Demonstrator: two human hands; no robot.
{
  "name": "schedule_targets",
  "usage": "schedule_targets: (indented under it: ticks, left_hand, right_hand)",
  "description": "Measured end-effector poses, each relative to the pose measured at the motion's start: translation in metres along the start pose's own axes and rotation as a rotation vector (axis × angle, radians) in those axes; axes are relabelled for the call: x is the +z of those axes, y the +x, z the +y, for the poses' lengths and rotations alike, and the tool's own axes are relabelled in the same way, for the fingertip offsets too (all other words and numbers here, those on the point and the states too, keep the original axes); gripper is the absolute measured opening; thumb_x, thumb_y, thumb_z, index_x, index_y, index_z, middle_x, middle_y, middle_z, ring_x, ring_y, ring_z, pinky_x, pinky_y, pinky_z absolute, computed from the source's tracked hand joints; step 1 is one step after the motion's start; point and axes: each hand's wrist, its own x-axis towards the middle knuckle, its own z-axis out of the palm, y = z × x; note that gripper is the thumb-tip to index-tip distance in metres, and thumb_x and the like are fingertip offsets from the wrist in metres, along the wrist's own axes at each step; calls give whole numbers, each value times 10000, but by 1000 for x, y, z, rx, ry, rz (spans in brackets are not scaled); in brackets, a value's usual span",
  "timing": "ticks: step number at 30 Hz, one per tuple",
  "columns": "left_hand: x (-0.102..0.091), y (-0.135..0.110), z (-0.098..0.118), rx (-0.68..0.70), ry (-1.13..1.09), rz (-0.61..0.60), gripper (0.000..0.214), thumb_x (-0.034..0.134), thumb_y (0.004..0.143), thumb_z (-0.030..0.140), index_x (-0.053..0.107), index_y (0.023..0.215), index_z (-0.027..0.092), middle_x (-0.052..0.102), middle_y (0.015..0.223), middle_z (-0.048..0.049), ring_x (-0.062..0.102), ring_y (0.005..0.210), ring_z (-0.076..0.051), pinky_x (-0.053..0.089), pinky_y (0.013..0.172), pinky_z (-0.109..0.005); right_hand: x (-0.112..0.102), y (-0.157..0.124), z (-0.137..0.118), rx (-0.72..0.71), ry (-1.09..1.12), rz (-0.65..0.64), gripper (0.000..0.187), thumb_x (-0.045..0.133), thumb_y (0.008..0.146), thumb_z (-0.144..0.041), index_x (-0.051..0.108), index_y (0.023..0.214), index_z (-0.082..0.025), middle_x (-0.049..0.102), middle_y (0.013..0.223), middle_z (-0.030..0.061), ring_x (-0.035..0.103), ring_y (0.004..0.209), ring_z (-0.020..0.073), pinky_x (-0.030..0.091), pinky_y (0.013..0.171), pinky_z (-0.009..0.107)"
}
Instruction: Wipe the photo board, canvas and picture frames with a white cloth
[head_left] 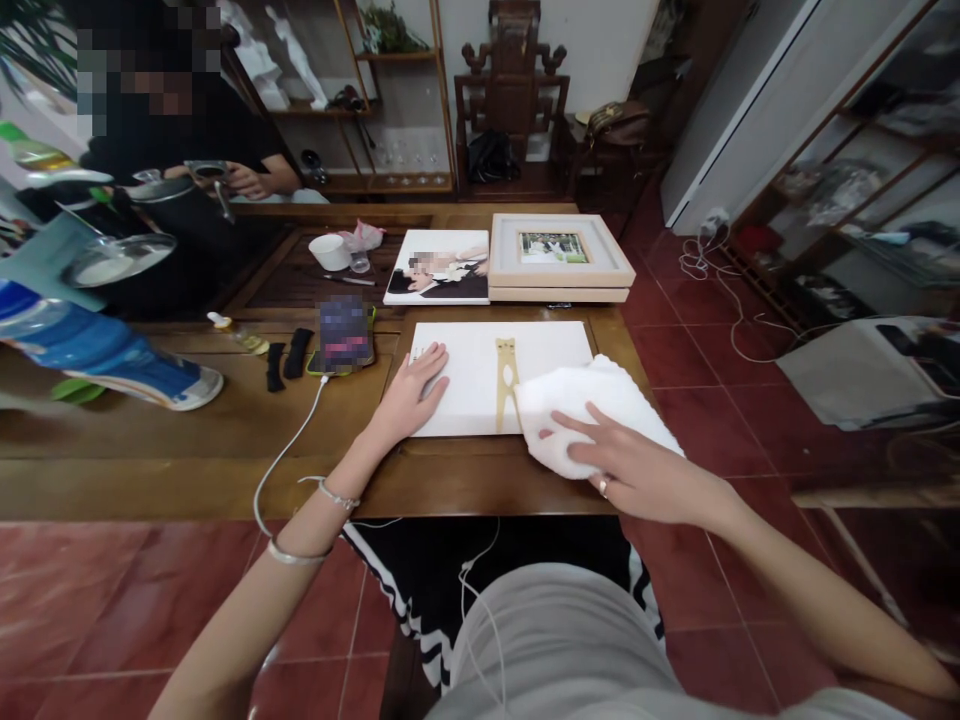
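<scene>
A white rectangular board or album (465,400) lies flat near the table's front edge, with a tan cat-shaped figure (506,372) on its face. My left hand (420,385) rests on its left side, fingers stretched out. Over its right side is a white cloth (577,385), bunched and hanging toward the table's right edge. My right hand (619,450) grips the cloth, with the thumb side underneath and some fingers spread on top. The board's right end is hidden beneath the cloth.
Behind the board lie a photo print (442,280) and stacked wooden frames (562,285). To the left are a charging phone (343,335), its white cable (289,450), a small dropper bottle (244,335) and a blue bottle (105,345). Another person (180,110) sits across the table.
</scene>
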Motion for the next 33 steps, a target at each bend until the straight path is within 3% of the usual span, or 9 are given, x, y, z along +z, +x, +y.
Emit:
schedule_targets:
  ticks: [5,8,11,14,17,22,25,28,33]
  left_hand:
    - [0,-1,0,3,-4,1,485,405,959,372,527,1374,154,457,1484,-138,351,1430,-263,209,1174,-558]
    - [-1,-1,-1,8,-8,7,484,406,959,370,532,1370,148,464,1479,-143,359,1426,-267,210,1175,-558]
    - [-1,-1,-1,10,-11,10,480,410,958,370,538,1365,150,468,1476,-145,364,1423,-270,215,1174,-560]
    - [-1,-1,-1,9,-15,11,482,412,957,367,539,1363,141,467,1476,-148,364,1423,-269,210,1176,-557]
    - [0,-1,-1,9,-18,13,484,412,957,364,538,1362,132,469,1474,-149,365,1423,-266,210,1178,-553]
    - [-1,-1,0,12,-13,13,485,412,956,367,536,1365,136,468,1474,-146,364,1424,-266,211,1176,-558]
    - [-1,0,0,9,-9,9,485,410,956,374,537,1364,144,471,1473,-143,366,1423,-267,212,1175,-560]
    - [0,0,-2,8,-5,13,477,410,956,375,540,1360,159,470,1475,-136,370,1421,-266,222,1170,-562]
    - [1,-1,-3,8,-4,23,470,413,956,378,547,1351,162,481,1469,-139,378,1416,-269,224,1172,-559]
  right_hand:
    - [-9,33,37,-3,3,79,242,439,734,-83,572,864,-237,518,1453,54,319,1440,312,286,1163,580]
    - [-17,72,67,-29,-48,197,207,413,767,-96,550,861,-220,672,1184,92,527,1275,324,233,1174,600]
    - [-24,105,88,15,-94,272,175,415,802,-120,543,876,-215,688,871,54,653,1014,314,233,1149,638]
    - [-26,119,95,27,-128,313,187,401,810,-111,543,895,-197,692,909,81,636,1050,327,261,1117,653]
    - [-20,109,85,21,-131,317,225,390,797,-86,549,918,-188,659,1190,146,468,1324,353,264,1119,646]
    - [-5,51,42,-21,-77,180,275,398,771,-55,552,912,-234,579,1383,85,269,1464,258,182,1200,587]
    - [5,15,15,-31,-66,92,269,431,743,-54,568,889,-233,497,1468,104,235,1474,243,175,1220,548]
    - [11,-3,1,-43,-30,42,264,467,730,-63,591,876,-243,449,1505,102,240,1471,241,156,1230,535]
    - [5,12,18,23,36,84,243,440,737,-78,576,849,-244,498,1474,42,289,1454,293,287,1167,566]
